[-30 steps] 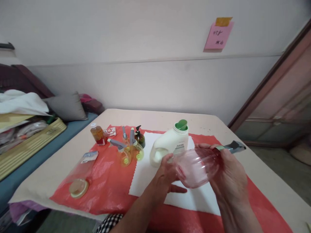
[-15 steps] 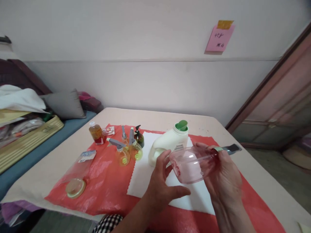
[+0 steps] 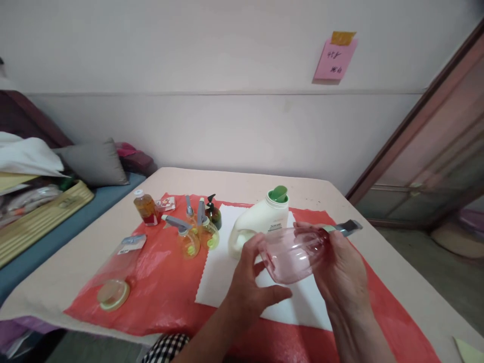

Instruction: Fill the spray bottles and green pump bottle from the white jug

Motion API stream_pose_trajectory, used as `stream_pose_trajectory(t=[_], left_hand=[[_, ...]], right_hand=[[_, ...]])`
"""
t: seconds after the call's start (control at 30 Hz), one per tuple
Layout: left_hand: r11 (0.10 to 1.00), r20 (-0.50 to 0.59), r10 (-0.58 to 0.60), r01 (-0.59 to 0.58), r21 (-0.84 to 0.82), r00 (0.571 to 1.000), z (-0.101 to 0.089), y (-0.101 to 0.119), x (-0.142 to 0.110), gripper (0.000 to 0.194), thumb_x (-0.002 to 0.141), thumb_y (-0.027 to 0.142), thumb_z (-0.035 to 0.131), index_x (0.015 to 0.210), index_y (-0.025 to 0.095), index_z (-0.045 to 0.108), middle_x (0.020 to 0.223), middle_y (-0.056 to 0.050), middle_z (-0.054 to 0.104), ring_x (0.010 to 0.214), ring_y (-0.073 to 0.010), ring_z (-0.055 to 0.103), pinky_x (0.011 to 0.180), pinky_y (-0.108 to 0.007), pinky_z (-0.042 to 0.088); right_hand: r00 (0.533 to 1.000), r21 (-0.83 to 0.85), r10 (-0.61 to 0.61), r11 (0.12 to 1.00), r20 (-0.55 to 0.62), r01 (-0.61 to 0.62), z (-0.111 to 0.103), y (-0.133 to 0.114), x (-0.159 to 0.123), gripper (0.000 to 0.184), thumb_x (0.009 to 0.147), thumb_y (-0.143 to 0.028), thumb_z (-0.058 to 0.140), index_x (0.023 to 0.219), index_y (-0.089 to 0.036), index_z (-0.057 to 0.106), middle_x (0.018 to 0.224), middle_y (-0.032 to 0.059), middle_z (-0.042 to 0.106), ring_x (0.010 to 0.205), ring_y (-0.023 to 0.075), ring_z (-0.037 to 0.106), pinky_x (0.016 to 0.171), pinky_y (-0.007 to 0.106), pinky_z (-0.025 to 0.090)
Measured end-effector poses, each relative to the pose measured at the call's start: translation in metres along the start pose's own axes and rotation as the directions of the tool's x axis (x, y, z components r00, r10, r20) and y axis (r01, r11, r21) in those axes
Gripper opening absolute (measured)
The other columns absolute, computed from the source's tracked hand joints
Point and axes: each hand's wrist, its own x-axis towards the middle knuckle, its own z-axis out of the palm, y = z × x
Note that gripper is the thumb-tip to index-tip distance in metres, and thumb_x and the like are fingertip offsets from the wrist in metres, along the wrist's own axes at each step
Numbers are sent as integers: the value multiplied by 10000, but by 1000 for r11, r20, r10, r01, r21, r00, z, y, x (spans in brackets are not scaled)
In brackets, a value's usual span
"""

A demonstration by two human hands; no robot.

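One white handled jug stands at 10 o'clock from one transparent pink bottle, long axis roughly 8-to-2 o'clock, neck end held in the right hand, left hand spread wide at the base, dark-tipped dispenser head at 2 o'clock.

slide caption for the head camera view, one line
Two hands hold a clear pink bottle on its side above white paper, before a white jug with green inside its mouth
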Motion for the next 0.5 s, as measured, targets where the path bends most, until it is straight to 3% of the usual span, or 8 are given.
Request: stream_pose_trajectory(t=[0.07, 0.13, 0.17, 0.23, 0.3, 0.37, 0.47, 0.5], left_hand=[[982, 4, -150, 149, -113, 989, -1, -2, 2, 959, 659, 506, 889, 1456, 342, 381, 1557, -114, 392, 1257, -285, 564, 948, -397, 539], [928, 73, -307, 315, -199, 949, -2, -4, 6, 854, 766, 736, 676, 1433, 261, 434, 1362, -154, 554, 1029, -257, 671, 750, -361, 581], [900, 116, -359, 376, -220, 926, -2, -5, 8, 821, 798, 782, 587, 1388, 219, 493, 1213, -147, 622, 910, -236, 691, 678, -340, 574], [880, 151, -372, 400, -255, 916, -2, -5, 10, 718, 793, 706, 668, 1295, 201, 576, 1012, -93, 658, 803, -202, 688, 646, -310, 558], [910, 118, -287, 309, -276, 951, -3, -4, 12, 698, 688, 477, 869, 1282, 251, 579, 1034, -61, 668, 864, -198, 688, 724, -314, 559], [949, 87, -171, 188, -254, 981, -5, -2, 11, 812, 600, 366, 940, 1308, 280, 551, 1179, -79, 662, 1015, -238, 676, 847, -367, 551], [998, -50, 57, -58, -15, 997, -11, 2, 4, 747, 730, 458, 850, 1368, 270, 512, 1392, -132, 570, 1272, -314, 568, 1047, -481, 474], [973, -116, 202, -186, 136, 972, -12, 2, 0, 695, 792, 459, 798, 1391, 274, 497, 1432, -134, 539, 1329, -319, 525, 1101, -506, 433]], right_hand=[[999, -40, -39, 998, -9, 39, -1, 1, -1, 285, 855, -460, 689, 875, -183, 754, 965, 92, 779, 877, 231, 723, 832, 388, 569], [999, -60, -52, 997, -12, 51, -1, 1, -2, 270, 865, -449, 679, 888, -189, 747, 975, 86, 777, 898, 237, 724, 839, 397, 569], [999, -61, -42, 997, -21, 40, -1, 1, -2, 261, 855, -446, 690, 881, -191, 743, 972, 84, 778, 900, 240, 726, 833, 399, 574], [999, -47, -4, 999, -38, 3, 0, 1, -2, 274, 817, -460, 722, 851, -189, 736, 958, 92, 780, 884, 244, 732, 803, 396, 587], [999, -24, 21, 999, -39, -22, 0, 0, -1, 302, 786, -488, 742, 833, -190, 732, 952, 105, 783, 870, 246, 738, 789, 395, 598], [999, -17, 20, 1000, -37, -21, 0, 0, 0, 306, 793, -498, 734, 843, -196, 734, 936, 111, 783, 864, 243, 744, 805, 395, 601], [999, -113, -7, 994, -43, 2, -1, 1, -1, 297, 862, -490, 666, 882, -202, 735, 908, 112, 781, 859, 241, 751, 820, 397, 599], [999, -185, -33, 982, -29, 27, -1, 2, -3, 310, 881, -497, 639, 901, -202, 735, 912, 112, 781, 860, 247, 753, 815, 405, 599]])
